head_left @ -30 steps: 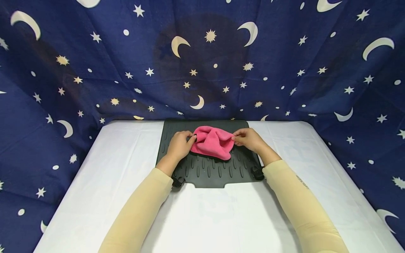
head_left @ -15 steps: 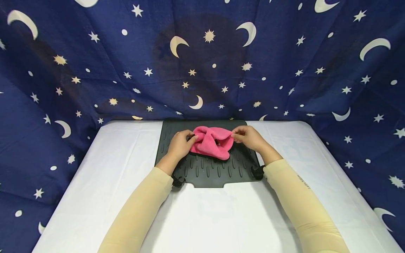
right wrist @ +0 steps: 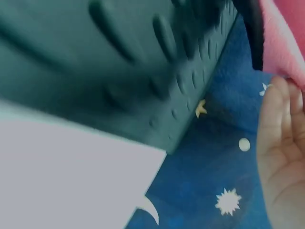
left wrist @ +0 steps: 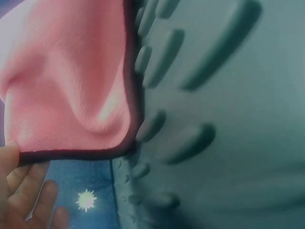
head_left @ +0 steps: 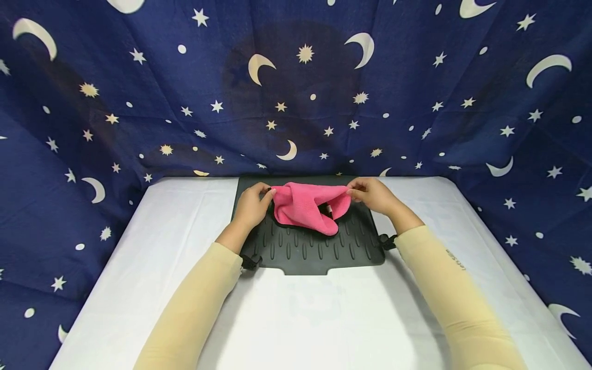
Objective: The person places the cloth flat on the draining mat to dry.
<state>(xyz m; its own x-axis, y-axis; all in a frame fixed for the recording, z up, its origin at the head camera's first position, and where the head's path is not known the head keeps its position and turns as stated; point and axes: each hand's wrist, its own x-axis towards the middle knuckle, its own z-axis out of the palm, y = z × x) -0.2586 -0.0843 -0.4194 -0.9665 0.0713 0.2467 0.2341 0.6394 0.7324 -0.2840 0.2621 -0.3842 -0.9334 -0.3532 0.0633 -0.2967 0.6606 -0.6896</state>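
A pink fleece cloth (head_left: 302, 205) with black edging hangs between my two hands over the dark ridged rubber mat (head_left: 305, 254). My left hand (head_left: 251, 208) pinches its upper left corner between thumb and fingers. At the upper right corner my right hand (head_left: 374, 196) pinches the cloth the same way. Its lower right part curls forward, and a dark underside with a small pale tag (head_left: 329, 209) shows in the fold. The left wrist view shows the pink side and its dark border (left wrist: 71, 155) close up.
The mat lies on a white-covered table (head_left: 305, 318), near its far edge. Behind and at both sides hangs a dark blue curtain (head_left: 185, 77) with moons and stars. A dark strap is on each wrist.
My hands have moved apart, left hand leftward and right hand rightward, both a little farther away. The bunched cloth has been spread wider, its upper edge now drawn straighter.
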